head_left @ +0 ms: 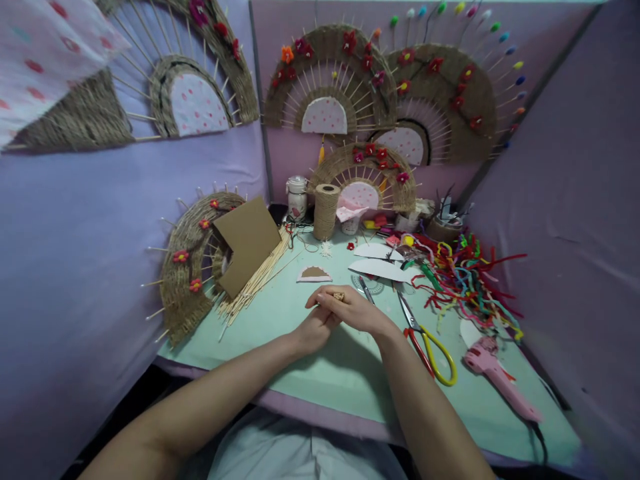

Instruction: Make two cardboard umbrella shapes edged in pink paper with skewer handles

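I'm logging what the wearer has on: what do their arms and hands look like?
Both forearms are bare, with no sleeves in view. The left hand and right hand wear no gloves; no rings, watch or bracelets show. A light garment covers the torso below.

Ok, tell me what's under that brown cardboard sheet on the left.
The cardboard sheet leans over a bundle of thin wooden sticks and against a jute fan. The sticks' upper ends and the fan's centre are covered.
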